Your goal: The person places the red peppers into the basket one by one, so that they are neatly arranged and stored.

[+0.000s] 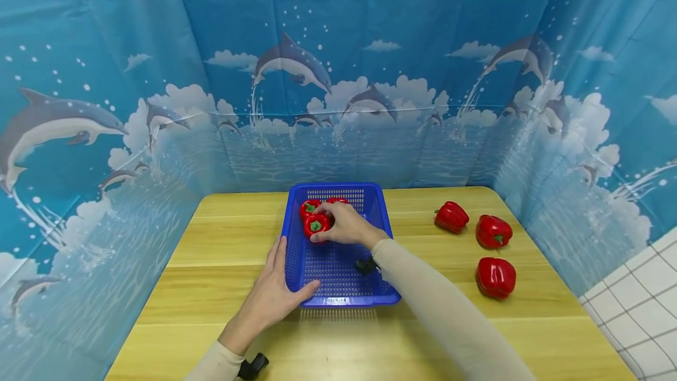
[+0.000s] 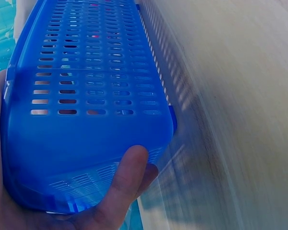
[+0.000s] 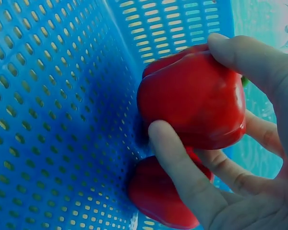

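Sleeves: pale right sleeve [image 1: 449, 310] and left sleeve [image 1: 214, 364], entering from the bottom edge of the head view, with a small black device [image 1: 254, 364] at the left wrist.
Basket: blue plastic basket [image 1: 359, 300], slotted walls, standing upright on the wooden table [image 1: 222, 251] near its far edge.
Basket contents: three red peppers, grouped toward the far left: the held pepper [image 1: 316, 226], stem up in the head view; a second pepper [image 1: 309, 207] just behind it; a third pepper [image 1: 337, 200] mostly hidden by the right hand [image 1: 346, 225]. Whether the held one touches the basket floor, I cannot tell.
Table peppers: three more to the right of the basket, well apart from it: far pepper [image 1: 451, 217], middle pepper [image 1: 493, 231], near pepper [image 1: 495, 278].
Right hand: reaches over the basket's right side, thumb and fingers grasping the held pepper.
Left hand [image 1: 272, 296]: at the near left corner, fingers outstretched against the basket's outer side, thumb spread toward the front rim.
Backdrop: blue dolphin-print curtain [image 1: 328, 151] behind the table.
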Action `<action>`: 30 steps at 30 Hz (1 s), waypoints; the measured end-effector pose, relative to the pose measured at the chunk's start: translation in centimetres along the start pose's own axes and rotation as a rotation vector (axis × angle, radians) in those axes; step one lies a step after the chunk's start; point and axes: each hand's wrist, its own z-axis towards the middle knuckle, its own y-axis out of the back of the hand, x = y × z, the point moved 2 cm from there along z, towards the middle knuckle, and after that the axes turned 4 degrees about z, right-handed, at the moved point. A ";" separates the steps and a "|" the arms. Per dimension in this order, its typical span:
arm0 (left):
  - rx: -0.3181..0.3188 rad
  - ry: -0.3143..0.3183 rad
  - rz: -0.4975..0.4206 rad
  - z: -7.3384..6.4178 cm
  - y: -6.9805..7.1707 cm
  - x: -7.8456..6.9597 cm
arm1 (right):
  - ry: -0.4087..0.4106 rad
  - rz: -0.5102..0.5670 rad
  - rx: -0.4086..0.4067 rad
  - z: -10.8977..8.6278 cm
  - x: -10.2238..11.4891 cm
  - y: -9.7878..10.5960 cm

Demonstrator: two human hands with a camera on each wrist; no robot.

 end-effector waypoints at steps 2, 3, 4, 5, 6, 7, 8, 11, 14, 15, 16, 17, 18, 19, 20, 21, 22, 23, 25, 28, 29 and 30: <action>-0.002 -0.004 0.002 0.0 0.0 0.1 | -0.011 -0.004 0.005 0.0 0.1 -0.1; -0.002 -0.006 0.003 -0.1 0.0 0.1 | -0.017 -0.005 0.007 0.1 0.1 -0.1; -0.002 -0.008 0.003 -0.1 0.0 0.1 | -0.020 -0.007 0.006 0.1 0.2 -0.1; -0.004 -0.010 0.003 -0.1 0.1 0.1 | -0.022 -0.007 0.004 0.1 0.2 -0.1; -0.004 -0.011 0.003 -0.1 0.1 0.1 | -0.023 -0.012 0.002 0.2 0.3 -0.2; -0.004 -0.011 0.002 -0.1 0.1 0.1 | -0.021 -0.015 -0.001 0.2 0.3 -0.2; -0.005 -0.011 0.001 -0.1 0.1 0.1 | -0.020 -0.019 -0.004 0.3 0.3 -0.2; -0.008 -0.010 -0.002 -0.1 0.2 0.0 | -0.018 -0.020 -0.007 0.4 0.5 -0.2; -0.013 -0.011 -0.006 -0.1 0.3 -0.1 | -0.030 -0.019 0.004 0.5 0.7 -0.4; -0.015 -0.012 -0.005 -0.1 0.3 -0.1 | -0.034 -0.018 0.010 0.4 0.8 -0.4; -0.017 -0.014 -0.004 -0.1 0.3 -0.1 | -0.037 -0.018 0.017 0.4 0.8 -0.5; -0.018 -0.014 -0.001 -0.1 0.3 -0.1 | -0.040 -0.021 0.023 0.4 0.9 -0.6; -0.019 -0.015 0.001 -0.1 0.3 -0.2 | -0.044 -0.023 0.029 0.4 0.9 -0.7; -0.019 -0.016 0.004 -0.1 0.3 -0.1 | -0.046 -0.020 0.032 0.4 0.9 -0.8; -0.019 -0.016 0.006 -0.1 0.3 -0.1 | -0.047 -0.016 0.033 0.4 1.0 -0.8; -0.019 -0.016 0.009 -0.1 0.3 -0.1 | -0.050 -0.011 0.034 0.4 1.0 -0.9; -0.017 -0.016 0.011 -0.1 0.3 -0.1 | -0.053 -0.008 0.035 0.4 1.0 -1.0; -0.015 -0.015 0.012 -0.1 0.3 -0.1 | -0.058 -0.004 0.037 0.4 1.0 -1.0; -0.011 -0.011 0.013 -0.1 0.2 0.0 | -0.062 0.000 0.048 0.4 0.9 -1.2; -0.006 -0.003 0.014 -0.1 0.1 0.0 | -0.064 0.004 0.058 0.3 0.7 -1.3; -0.006 -0.001 0.013 -0.1 0.1 0.0 | -0.063 0.009 0.059 0.3 0.6 -1.3; -0.007 0.001 0.013 0.0 0.1 0.0 | -0.061 0.013 0.059 0.3 0.5 -1.2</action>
